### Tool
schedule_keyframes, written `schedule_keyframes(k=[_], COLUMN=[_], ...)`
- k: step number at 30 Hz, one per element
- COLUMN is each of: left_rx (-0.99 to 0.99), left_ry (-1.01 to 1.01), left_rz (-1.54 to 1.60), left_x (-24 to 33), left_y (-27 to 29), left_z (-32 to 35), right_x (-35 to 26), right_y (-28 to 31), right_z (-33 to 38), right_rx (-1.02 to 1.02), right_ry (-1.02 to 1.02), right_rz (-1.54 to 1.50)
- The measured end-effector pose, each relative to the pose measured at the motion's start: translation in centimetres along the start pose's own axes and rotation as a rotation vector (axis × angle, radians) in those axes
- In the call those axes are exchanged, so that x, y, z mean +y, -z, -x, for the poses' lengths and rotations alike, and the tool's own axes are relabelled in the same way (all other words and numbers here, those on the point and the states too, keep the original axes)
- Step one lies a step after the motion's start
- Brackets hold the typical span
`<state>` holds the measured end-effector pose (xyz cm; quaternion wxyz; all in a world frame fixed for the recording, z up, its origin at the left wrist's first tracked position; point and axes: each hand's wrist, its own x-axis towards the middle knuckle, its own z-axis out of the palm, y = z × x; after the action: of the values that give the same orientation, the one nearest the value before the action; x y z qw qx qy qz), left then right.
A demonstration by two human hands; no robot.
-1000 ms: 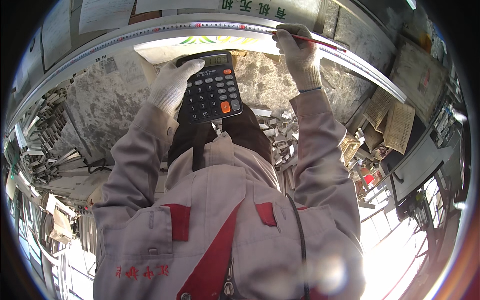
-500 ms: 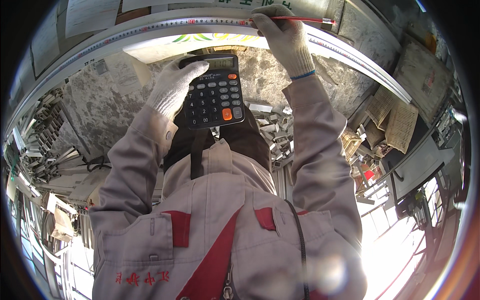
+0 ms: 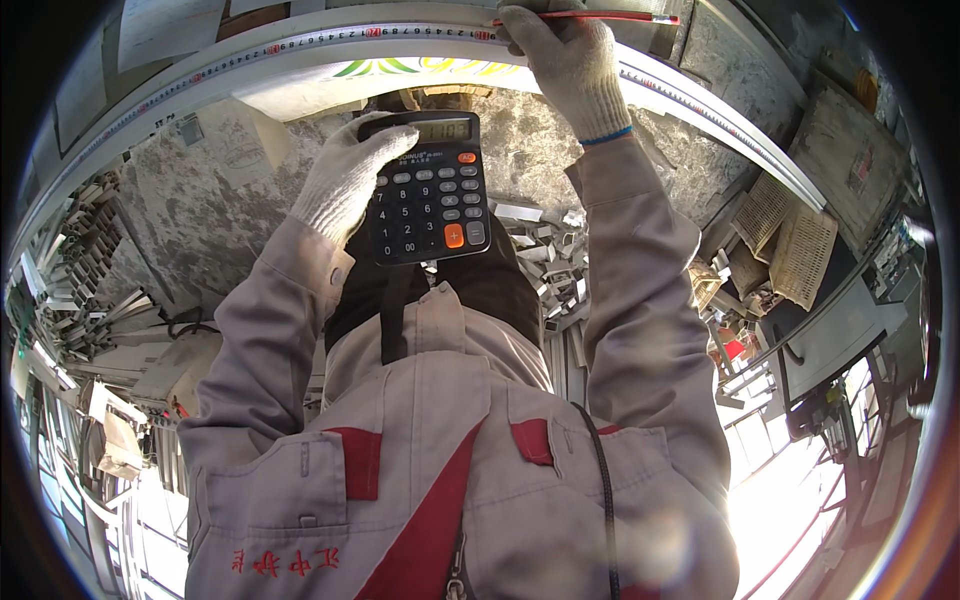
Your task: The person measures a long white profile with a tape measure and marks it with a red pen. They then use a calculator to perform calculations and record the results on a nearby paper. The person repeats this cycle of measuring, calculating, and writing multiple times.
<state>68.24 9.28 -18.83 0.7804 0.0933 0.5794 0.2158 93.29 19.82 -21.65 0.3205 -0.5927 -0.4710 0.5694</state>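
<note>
My left hand [image 3: 345, 180], in a white knit glove, grips the left side of a black calculator [image 3: 425, 190] with an orange key, held upright in front of my chest. My right hand [image 3: 568, 55], also gloved, is raised to the top of the view and holds a red pencil [image 3: 610, 16] lying across a long white measuring rule [image 3: 300, 45] on the edge of a bench. The pencil's tip end is hidden behind my fingers.
A speckled grey floor [image 3: 200, 200] lies below the bench. Metal profile offcuts [image 3: 545, 245] are piled by my legs and more [image 3: 80, 260] at the left. Woven baskets [image 3: 800, 250] and a grey machine [image 3: 840, 340] stand at the right.
My right hand with the red pencil has moved up and a little left along the rule. The calculator in my left hand has stayed nearly in place.
</note>
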Motion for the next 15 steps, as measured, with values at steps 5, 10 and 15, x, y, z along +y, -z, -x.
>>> schedule_keyframes(k=[5,10,15], left_rx=[0.022,0.009,0.055], left_ry=[0.01,0.033,0.05], left_rz=[0.009,0.053,0.071], left_x=[-0.2,-0.3,-0.3], left_y=[-0.5,-1.1,-1.7], left_z=[0.2,0.2,0.5], right_x=[-0.2,0.1,0.1], right_y=[0.1,0.2,0.4], right_z=[0.0,-0.3,-0.2], right_rx=[0.005,-0.016,-0.023], right_ry=[0.002,-0.001,-0.003], right_rz=[0.015,-0.015,-0.001])
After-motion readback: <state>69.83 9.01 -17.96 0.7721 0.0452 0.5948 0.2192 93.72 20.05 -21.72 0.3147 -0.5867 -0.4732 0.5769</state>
